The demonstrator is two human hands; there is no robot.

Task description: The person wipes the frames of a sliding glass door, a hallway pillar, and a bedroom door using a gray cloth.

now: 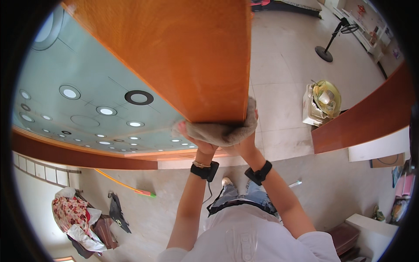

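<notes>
left hand point(206, 146) and right hand point(248, 143) stand at opposite sides of a wooden panel point(196, 65), cut off toward twelve o'clock; my forearms point(190, 209) slant inward from six o'clock; the brown cloth point(220, 133) i grasp wraps the panel's near end, hiding most of my fingers point(181, 127).

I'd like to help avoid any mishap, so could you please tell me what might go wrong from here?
1. The grey-brown cloth, held by the left hand and right hand around the glossy orange-brown wooden panel's near end, might slip on the smooth surface.
2. The thin dark cable hanging below the black wristband on the left arm could snag.
</notes>
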